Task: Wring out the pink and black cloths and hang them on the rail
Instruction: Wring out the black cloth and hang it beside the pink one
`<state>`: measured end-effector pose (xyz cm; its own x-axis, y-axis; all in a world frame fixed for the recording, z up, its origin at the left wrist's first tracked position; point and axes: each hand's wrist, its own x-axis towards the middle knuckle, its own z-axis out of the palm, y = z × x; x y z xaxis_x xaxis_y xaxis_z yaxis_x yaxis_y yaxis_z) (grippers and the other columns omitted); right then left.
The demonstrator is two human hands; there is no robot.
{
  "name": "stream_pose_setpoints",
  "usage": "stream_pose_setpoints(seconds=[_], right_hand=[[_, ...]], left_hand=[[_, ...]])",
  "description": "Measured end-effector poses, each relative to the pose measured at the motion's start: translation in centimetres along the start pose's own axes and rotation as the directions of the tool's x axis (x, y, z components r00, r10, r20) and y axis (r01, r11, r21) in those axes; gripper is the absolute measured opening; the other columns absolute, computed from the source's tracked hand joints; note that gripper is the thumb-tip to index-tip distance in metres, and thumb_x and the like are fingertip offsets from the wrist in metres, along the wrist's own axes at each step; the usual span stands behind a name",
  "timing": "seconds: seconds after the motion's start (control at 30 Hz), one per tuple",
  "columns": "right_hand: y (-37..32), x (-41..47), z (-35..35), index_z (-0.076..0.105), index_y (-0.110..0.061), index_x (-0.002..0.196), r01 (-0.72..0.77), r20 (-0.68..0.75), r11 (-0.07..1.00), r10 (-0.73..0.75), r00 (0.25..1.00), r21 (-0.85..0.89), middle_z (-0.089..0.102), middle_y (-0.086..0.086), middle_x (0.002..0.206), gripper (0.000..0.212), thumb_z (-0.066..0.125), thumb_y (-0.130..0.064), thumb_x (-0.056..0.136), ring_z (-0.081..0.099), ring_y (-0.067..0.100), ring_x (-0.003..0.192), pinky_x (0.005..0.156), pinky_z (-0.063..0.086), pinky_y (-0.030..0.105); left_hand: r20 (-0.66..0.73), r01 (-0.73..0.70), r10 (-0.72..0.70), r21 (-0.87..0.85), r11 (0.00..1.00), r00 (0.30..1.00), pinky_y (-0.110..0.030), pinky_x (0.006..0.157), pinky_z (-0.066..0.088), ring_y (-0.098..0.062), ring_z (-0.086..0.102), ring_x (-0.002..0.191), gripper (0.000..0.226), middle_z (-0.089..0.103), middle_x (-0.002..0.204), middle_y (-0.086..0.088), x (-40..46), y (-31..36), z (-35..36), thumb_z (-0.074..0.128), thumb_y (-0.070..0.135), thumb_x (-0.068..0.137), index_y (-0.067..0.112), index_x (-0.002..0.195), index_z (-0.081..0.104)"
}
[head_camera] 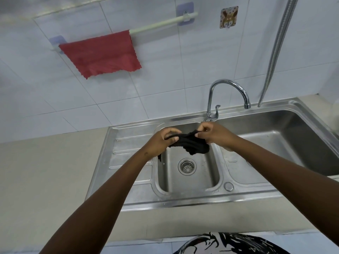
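Gripping the black cloth [190,143], seemingly bunched, both hands' grips closed above sink [189,197].

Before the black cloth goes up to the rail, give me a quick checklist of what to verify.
1. Both hands grip the black cloth: left hand and right hand pinch it. Ok.
2. Cloth over the small basin, so drips land inside: ok.
3. Cloth spread flat for hanging: not ok, bunched.
4. Fully wrung: cannot tell.
5. Free rail right of the pink cloth: ok.
6. Tap off: ok, no stream visible.
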<state>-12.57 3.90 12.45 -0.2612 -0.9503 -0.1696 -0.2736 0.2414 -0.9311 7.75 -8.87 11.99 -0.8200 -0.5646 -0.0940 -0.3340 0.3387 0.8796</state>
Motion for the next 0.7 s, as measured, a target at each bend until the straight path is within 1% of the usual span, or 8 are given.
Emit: stream_pose_setpoints(seconds=[0.07, 0.13, 0.23, 0.3, 0.37, 0.47, 0.57, 0.7], right_hand=[[0.2, -0.1, -0.1, 0.061, -0.015, 0.076, 0.029, -0.035, 0.997, -0.027, 0.999, 0.073, 0.052, 0.009, 0.078, 0.010, 0.068, -0.015, 0.083, 0.053, 0.017, 0.073, 0.067, 0.050, 0.031], [0.2, -0.2, 0.1, 0.063, -0.013, 0.081, 0.064, -0.073, 0.997, -0.061, 0.995, 0.045, 0.048, 0.010, 0.079, 0.007, 0.068, -0.017, 0.083, 0.051, 0.020, 0.074, 0.069, 0.048, 0.036], [-0.3, -0.3, -0.1, 0.066, -0.011, 0.088, 0.110, -0.120, 0.994, -0.107, 0.987, 0.019, 0.050, 0.009, 0.078, 0.011, 0.067, -0.021, 0.085, 0.050, 0.019, 0.074, 0.069, 0.043, 0.035], [-0.8, -0.5, -0.5, 0.067, -0.015, 0.090, 0.135, -0.124, 0.991, -0.136, 0.983, -0.015, 0.055, 0.003, 0.076, 0.011, 0.066, -0.024, 0.086, 0.053, 0.014, 0.072, 0.067, 0.045, 0.026], [-1.0, -0.6, -0.9, 0.068, -0.022, 0.095, 0.152, -0.096, 0.984, -0.161, 0.982, -0.089, 0.058, -0.006, 0.076, 0.009, 0.065, -0.024, 0.087, 0.055, 0.007, 0.071, 0.062, 0.043, 0.009], [-1.4, -0.8, -1.4, 0.066, -0.025, 0.109, 0.196, 0.016, 0.958, -0.197, 0.980, -0.210, 0.061, -0.018, 0.087, 0.022, 0.061, -0.017, 0.089, 0.058, -0.008, 0.078, 0.066, 0.039, -0.002], [-1.8, -0.6, -1.8, 0.068, -0.026, 0.094, 0.221, 0.097, 0.919, -0.200, 0.975, -0.328, 0.064, -0.017, 0.085, 0.011, 0.064, -0.019, 0.087, 0.058, -0.008, 0.075, 0.064, 0.040, 0.001], [-2.2, 0.3, -2.1, 0.059, -0.023, 0.073, 0.212, -0.045, 0.895, -0.249, 0.967, -0.392, 0.055, -0.010, 0.063, 0.016, 0.074, -0.029, 0.078, 0.049, -0.003, 0.055, 0.052, 0.037, 0.008]], left_hand=[[0.050, -0.022, 0.020, 0.046, 0.999, 0.999, -0.003, 0.064, 0.044, 0.013, 0.060, 0.087, 0.018, 0.065, 0.106, 0.022, -0.3, 0.4, 0.5, 0.056, 0.033, 0.094, 0.035, 0.110, 0.063], [0.086, -0.018, 0.004, 0.160, 0.987, 0.996, -0.007, 0.072, 0.045, 0.009, 0.062, 0.088, 0.013, 0.067, 0.094, 0.025, -0.4, 0.8, 0.8, 0.058, 0.046, 0.089, 0.042, 0.099, 0.065], [0.055, 0.014, -0.031, 0.290, 0.957, 0.998, -0.015, 0.060, 0.040, 0.008, 0.057, 0.065, 0.015, 0.063, 0.069, 0.024, -0.2, 0.7, 0.6, 0.063, 0.052, 0.083, 0.039, 0.077, 0.064], [0.020, 0.037, -0.045, 0.299, 0.954, 0.999, -0.016, 0.055, 0.037, 0.006, 0.054, 0.058, 0.023, 0.060, 0.064, 0.021, -0.1, 0.6, 0.1, 0.062, 0.052, 0.083, 0.031, 0.075, 0.064], [0.020, 0.044, -0.051, 0.262, 0.964, 0.998, -0.015, 0.058, 0.040, 0.005, 0.056, 0.065, 0.025, 0.064, 0.078, 0.017, 0.1, 0.7, -0.4, 0.063, 0.048, 0.085, 0.024, 0.078, 0.067], [0.009, 0.079, -0.083, 0.209, 0.975, 0.997, -0.015, 0.077, 0.038, -0.001, 0.055, 0.097, 0.016, 0.059, 0.115, 0.006, 0.3, 1.1, -1.1, 0.072, 0.030, 0.081, 0.018, 0.073, 0.065], [-0.015, 0.075, -0.073, 0.258, 0.963, 0.997, -0.014, 0.077, 0.035, -0.008, 0.052, 0.099, 0.023, 0.053, 0.112, 0.004, 0.5, 1.7, -1.3, 0.080, 0.020, 0.072, 0.022, 0.066, 0.057], [-0.070, 0.062, -0.043, 0.306, 0.950, 0.997, -0.018, 0.062, 0.034, -0.003, 0.048, 0.073, 0.036, 0.051, 0.085, 0.008, 0.9, 2.8, -1.7, 0.085, 0.028, 0.067, 0.022, 0.064, 0.049]])
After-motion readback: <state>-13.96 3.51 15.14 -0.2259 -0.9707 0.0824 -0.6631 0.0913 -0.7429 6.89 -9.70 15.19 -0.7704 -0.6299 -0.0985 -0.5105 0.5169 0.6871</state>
